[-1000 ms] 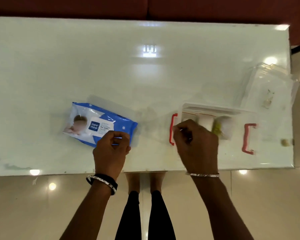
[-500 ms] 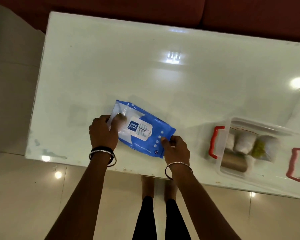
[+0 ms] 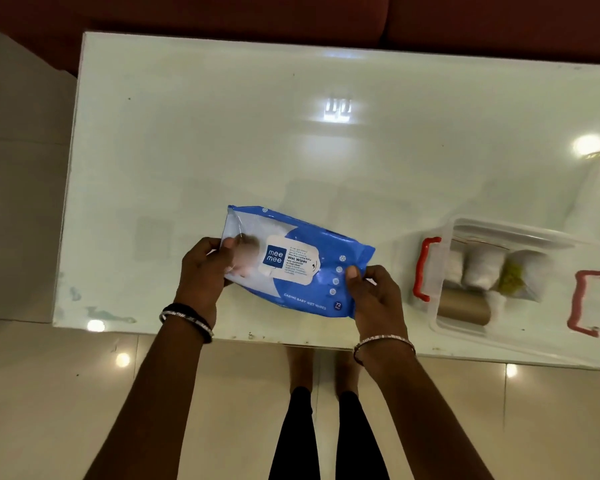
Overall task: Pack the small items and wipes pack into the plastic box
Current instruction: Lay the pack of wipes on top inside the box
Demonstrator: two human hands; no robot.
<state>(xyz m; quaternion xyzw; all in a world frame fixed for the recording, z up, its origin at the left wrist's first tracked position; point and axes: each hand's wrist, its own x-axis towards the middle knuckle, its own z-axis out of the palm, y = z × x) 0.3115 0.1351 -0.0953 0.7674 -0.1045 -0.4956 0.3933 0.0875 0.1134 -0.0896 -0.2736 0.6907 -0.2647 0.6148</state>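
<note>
A blue and white wipes pack [image 3: 298,263] is held over the near part of the white table [image 3: 291,140]. My left hand [image 3: 205,271] grips its left end and my right hand [image 3: 371,294] grips its right end. To the right stands a clear plastic box [image 3: 440,271] with red handles [image 3: 425,268]. Inside it lie white rolls [image 3: 482,270], a brown cardboard tube [image 3: 463,308] and a yellow-green item [image 3: 510,280].
A clear lid [image 3: 596,199] lies at the table's far right, partly cut off. The table's near edge runs just under my wrists, with tiled floor and my legs below. A dark red sofa lines the far side.
My right hand left the box and took the pack's right end. My left hand shifted to the pack's left end. The view swung left.
</note>
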